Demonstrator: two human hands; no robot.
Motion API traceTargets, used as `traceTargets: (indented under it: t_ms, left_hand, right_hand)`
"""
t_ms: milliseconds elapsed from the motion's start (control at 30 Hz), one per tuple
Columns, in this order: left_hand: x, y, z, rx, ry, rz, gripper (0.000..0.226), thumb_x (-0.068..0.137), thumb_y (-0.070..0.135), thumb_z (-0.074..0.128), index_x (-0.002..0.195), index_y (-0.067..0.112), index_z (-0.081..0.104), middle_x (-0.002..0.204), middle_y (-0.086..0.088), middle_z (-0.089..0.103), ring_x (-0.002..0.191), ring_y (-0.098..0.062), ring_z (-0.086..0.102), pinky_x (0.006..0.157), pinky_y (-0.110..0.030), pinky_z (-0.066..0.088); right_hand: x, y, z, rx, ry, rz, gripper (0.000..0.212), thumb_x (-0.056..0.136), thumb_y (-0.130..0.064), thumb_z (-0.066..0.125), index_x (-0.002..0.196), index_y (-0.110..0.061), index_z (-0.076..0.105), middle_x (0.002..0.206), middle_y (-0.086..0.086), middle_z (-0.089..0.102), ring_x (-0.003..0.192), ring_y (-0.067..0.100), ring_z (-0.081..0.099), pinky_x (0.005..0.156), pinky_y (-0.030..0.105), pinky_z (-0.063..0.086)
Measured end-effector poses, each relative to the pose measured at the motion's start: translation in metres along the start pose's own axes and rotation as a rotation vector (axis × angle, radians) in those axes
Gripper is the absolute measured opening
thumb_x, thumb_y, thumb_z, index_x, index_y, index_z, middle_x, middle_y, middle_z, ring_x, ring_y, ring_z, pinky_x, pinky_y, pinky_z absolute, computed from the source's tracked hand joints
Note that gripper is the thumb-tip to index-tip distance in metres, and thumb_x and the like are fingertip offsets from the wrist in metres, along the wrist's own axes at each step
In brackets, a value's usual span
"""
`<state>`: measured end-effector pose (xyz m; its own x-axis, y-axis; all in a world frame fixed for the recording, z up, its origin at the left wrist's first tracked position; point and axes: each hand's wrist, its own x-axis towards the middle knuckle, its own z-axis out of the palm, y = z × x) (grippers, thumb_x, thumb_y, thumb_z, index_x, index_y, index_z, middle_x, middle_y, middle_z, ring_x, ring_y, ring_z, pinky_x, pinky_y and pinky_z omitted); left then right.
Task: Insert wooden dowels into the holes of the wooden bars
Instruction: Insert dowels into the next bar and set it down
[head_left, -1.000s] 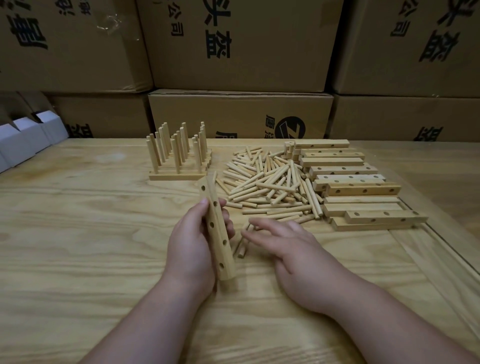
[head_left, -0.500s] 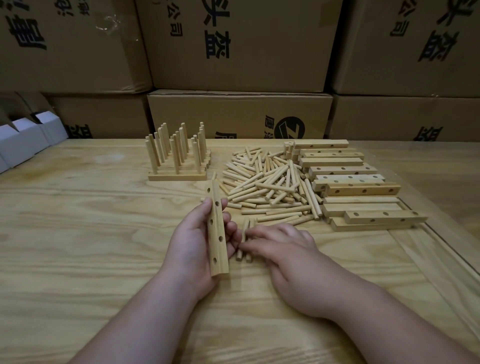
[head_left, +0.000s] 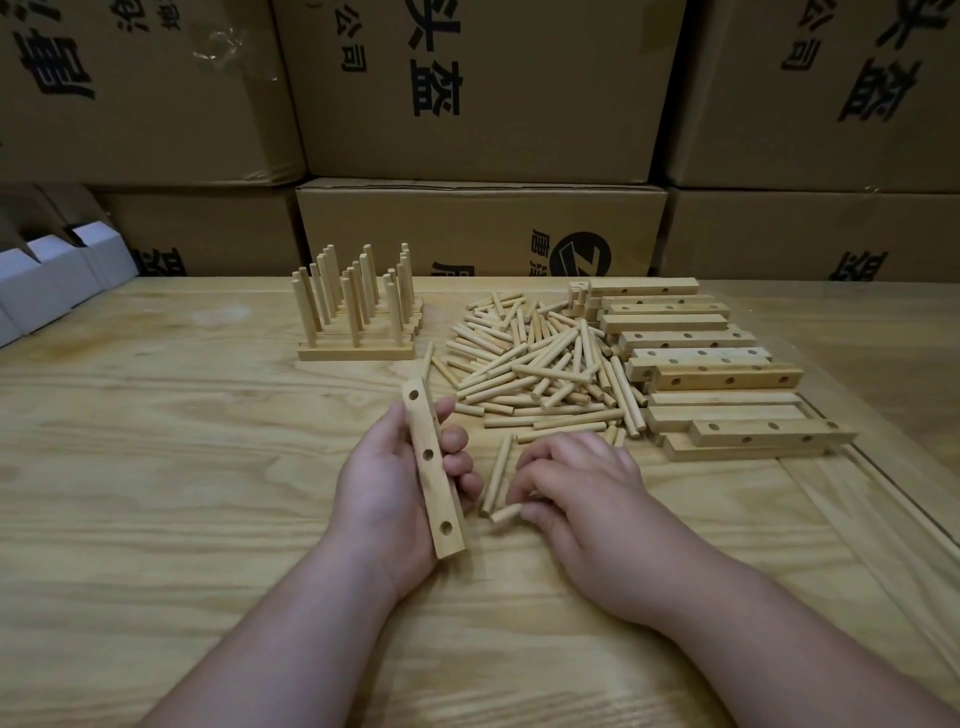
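Note:
My left hand (head_left: 387, 493) grips a wooden bar (head_left: 432, 467) with three holes facing up, held lengthwise just above the table. My right hand (head_left: 582, 493) lies palm down to the right of it, fingers curled round a dowel (head_left: 506, 514) whose end sticks out to the left. Two loose dowels (head_left: 496, 480) lie between the hands. A big pile of dowels (head_left: 540, 364) spreads behind them. To the right sits a stack of bars with holes (head_left: 722, 374). Bars with upright dowels in them (head_left: 358, 312) stand at the back left.
The wooden table (head_left: 156, 467) has a raised strip (head_left: 883, 493) running along its right side. Cardboard boxes (head_left: 483, 228) wall off the back edge. White folded cartons (head_left: 47, 280) sit at the far left.
My right hand drew back from the pile, curled its fingers and picked up a dowel. My left hand lowered and turned the bar so its holes face up more.

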<state>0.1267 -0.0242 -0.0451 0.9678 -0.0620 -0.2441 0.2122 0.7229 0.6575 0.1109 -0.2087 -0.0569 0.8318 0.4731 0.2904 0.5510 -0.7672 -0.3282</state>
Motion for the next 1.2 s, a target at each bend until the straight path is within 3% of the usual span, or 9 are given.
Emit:
traceTargets:
  t_ms: [133,233,367,467,567,667,800,967,1200]
  left_hand:
    - [0.000,-0.001,0.000,0.026,-0.029,0.010,0.035,0.101,0.036,0.042,0.108,0.012,0.066,0.068,-0.002,0.052,0.050,-0.014,0.044,0.051,-0.030,0.043]
    - [-0.003,-0.001,0.001,0.050,-0.081,0.006,0.025,0.097,0.034,0.050,0.100,0.015,0.065,0.070,-0.002,0.053,0.051,-0.015,0.047,0.052,-0.029,0.043]
    - [-0.006,-0.001,0.002,0.064,-0.112,0.005,0.021,0.095,0.032,0.051,0.092,0.016,0.063,0.069,-0.002,0.054,0.046,-0.015,0.044,0.046,-0.026,0.041]
    - [-0.006,-0.003,0.002,0.121,-0.120,0.021,0.024,0.097,0.032,0.048,0.098,0.016,0.065,0.069,-0.003,0.054,0.042,-0.015,0.042,0.042,-0.025,0.040]
    - [-0.006,-0.007,0.002,0.195,-0.148,0.058,0.029,0.096,0.036,0.052,0.113,0.019,0.067,0.068,-0.004,0.054,0.042,-0.015,0.041,0.043,-0.024,0.037]
    - [-0.008,-0.009,0.001,0.299,-0.188,0.116,0.039,0.084,0.039,0.060,0.116,0.015,0.063,0.069,-0.007,0.058,0.043,-0.017,0.046,0.044,-0.024,0.038]
    - [-0.010,-0.010,0.001,0.417,-0.198,0.157,0.040,0.087,0.033,0.067,0.118,0.008,0.060,0.073,-0.010,0.066,0.045,-0.020,0.056,0.042,-0.025,0.043]
    - [-0.012,-0.009,0.004,0.441,-0.177,0.157,0.051,0.084,0.033,0.063,0.122,0.000,0.056,0.077,-0.012,0.068,0.050,-0.021,0.061,0.044,-0.027,0.048]
    - [-0.012,-0.011,0.005,0.506,-0.146,0.151,0.014,0.098,0.019,0.057,0.099,0.007,0.063,0.078,-0.010,0.071,0.053,-0.017,0.062,0.047,-0.026,0.052]
  right_hand:
    - [0.002,-0.001,-0.002,0.145,0.194,0.053,0.013,0.100,-0.034,0.045,0.104,-0.045,0.048,0.096,-0.027,0.055,0.102,-0.008,0.041,0.093,0.017,0.026]
    - [0.001,0.001,-0.004,0.339,0.330,0.118,0.010,0.098,-0.041,0.051,0.106,-0.044,0.055,0.083,-0.020,0.063,0.080,0.000,0.058,0.068,0.015,0.041]
    - [0.001,0.004,-0.002,0.494,0.445,0.191,0.015,0.095,-0.025,0.064,0.098,-0.039,0.062,0.080,-0.022,0.062,0.063,0.001,0.058,0.053,0.010,0.039]
    - [0.001,0.004,-0.001,0.531,0.491,0.200,0.027,0.091,-0.016,0.069,0.095,-0.041,0.063,0.083,-0.022,0.064,0.061,0.004,0.058,0.051,0.011,0.042]
    - [0.000,0.000,-0.002,0.566,0.536,0.159,0.018,0.087,-0.024,0.071,0.093,-0.040,0.066,0.084,-0.017,0.067,0.063,0.008,0.061,0.055,0.020,0.049]
    - [-0.001,-0.004,-0.004,0.538,0.564,0.078,0.015,0.086,-0.027,0.070,0.095,-0.039,0.068,0.077,-0.015,0.068,0.061,0.008,0.061,0.054,0.011,0.044]
    - [-0.001,-0.005,-0.003,0.555,0.569,0.048,0.013,0.085,-0.024,0.071,0.097,-0.025,0.075,0.073,-0.008,0.069,0.057,0.008,0.059,0.057,0.011,0.043]
    - [-0.001,-0.005,-0.003,0.593,0.559,0.070,0.012,0.084,-0.022,0.072,0.095,-0.025,0.075,0.080,-0.014,0.069,0.056,0.005,0.059,0.056,0.012,0.045]
    - [-0.001,0.000,-0.001,0.615,0.556,0.133,0.010,0.080,-0.028,0.072,0.087,-0.032,0.066,0.066,-0.021,0.058,0.048,0.004,0.043,0.046,0.017,0.038]
